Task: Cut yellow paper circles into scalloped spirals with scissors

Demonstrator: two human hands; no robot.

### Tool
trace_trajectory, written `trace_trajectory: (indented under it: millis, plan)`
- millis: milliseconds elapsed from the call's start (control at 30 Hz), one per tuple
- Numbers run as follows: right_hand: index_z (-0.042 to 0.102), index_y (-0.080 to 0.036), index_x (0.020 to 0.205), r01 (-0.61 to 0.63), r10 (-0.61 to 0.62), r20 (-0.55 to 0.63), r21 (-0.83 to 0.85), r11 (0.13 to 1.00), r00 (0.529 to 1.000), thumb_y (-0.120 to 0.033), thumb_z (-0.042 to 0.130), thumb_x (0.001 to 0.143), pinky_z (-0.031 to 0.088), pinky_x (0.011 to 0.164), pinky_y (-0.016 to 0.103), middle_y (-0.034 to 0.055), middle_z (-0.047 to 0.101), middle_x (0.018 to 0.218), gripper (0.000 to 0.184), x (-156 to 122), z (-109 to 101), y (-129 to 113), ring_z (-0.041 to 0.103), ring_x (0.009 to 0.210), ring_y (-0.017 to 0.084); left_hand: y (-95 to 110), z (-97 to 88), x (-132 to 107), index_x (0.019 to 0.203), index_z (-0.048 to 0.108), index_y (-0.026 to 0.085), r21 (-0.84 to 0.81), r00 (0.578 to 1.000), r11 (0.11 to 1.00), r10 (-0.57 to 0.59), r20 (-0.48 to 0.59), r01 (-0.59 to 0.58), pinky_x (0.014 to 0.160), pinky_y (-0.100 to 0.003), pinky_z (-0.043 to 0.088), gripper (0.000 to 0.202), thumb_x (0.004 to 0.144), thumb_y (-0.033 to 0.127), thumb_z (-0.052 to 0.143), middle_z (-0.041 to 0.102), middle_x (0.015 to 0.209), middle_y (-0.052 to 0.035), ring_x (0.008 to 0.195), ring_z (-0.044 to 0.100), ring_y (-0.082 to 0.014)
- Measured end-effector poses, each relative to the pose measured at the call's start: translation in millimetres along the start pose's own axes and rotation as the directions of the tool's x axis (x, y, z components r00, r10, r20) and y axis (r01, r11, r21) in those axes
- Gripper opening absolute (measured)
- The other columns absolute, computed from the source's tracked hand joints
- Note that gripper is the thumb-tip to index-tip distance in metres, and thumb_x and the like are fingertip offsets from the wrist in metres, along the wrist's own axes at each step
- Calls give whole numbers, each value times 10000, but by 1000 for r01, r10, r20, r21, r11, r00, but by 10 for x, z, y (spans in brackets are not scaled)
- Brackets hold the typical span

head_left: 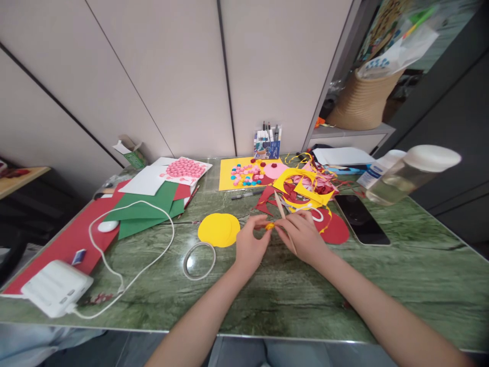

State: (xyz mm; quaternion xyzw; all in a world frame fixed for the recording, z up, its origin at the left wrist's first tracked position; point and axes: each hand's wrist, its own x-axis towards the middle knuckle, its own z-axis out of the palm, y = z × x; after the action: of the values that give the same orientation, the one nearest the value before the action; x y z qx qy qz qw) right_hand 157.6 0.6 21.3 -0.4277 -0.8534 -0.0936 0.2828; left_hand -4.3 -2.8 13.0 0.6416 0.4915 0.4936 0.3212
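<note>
Over the green marbled table (229, 306), my two hands meet at a small yellow paper piece (270, 226), rolled or crumpled. My left hand (250, 244) pinches it between thumb and fingers. Closed fingers of my right hand (303, 234) touch its other side. A pale wooden stick (279, 205) runs through my right hand, its tip pointing away from me and its lower end showing under the palm. Overlapping yellow paper circles (217, 229) lie left of my left hand. Close to my right hand are white-handled scissors (318, 214), partly covered, and a dark red paper circle (338, 228).
A roll of tape (199, 261) lies front left. Yellow and red paper scraps (301, 188) pile up behind my hands, beside colourful paper balls (244, 176). A phone (361, 219) and a bottle (405, 178) stand right; a white charger (57, 288) with cable sits left.
</note>
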Motion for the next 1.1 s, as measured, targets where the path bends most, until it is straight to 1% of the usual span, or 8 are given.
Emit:
trace_trajectory:
  millis: [267,467,933,1100]
  plan:
    - [592,-169,909,29,-28,26,-44,999,999,-169,474,903,324,824,379,51,639,782,118,-3,13,2,538,761,195,0,-8,-12,1031,554,208,47,1000,999,14,7,-15,823,-302,484,306,746,109,608,693,917,-21,857,649,-148]
    - [596,-161,896,28,-27,16,-57,998,999,-165,477,898,334,828,377,50,628,760,120,-4,23,0,536,750,192,27,-4,-24,1021,552,206,34,1000,999,4,2,-4,823,-299,484,306,739,100,608,697,912,-16,853,649,-144]
    - [613,-172,872,25,-24,11,-26,999,1000,-160,461,907,342,832,368,42,601,721,156,-19,90,3,525,733,187,31,-4,-42,1028,552,205,18,1000,1000,-11,4,11,826,-312,484,314,741,85,585,692,917,-19,853,646,-148]
    - [617,-178,871,28,-28,15,2,1000,1000,-155,452,911,344,833,365,43,598,724,171,-10,79,0,523,726,186,31,-13,-43,1026,556,205,25,1000,1000,-8,5,8,826,-315,485,315,739,78,583,687,920,-21,858,645,-149]
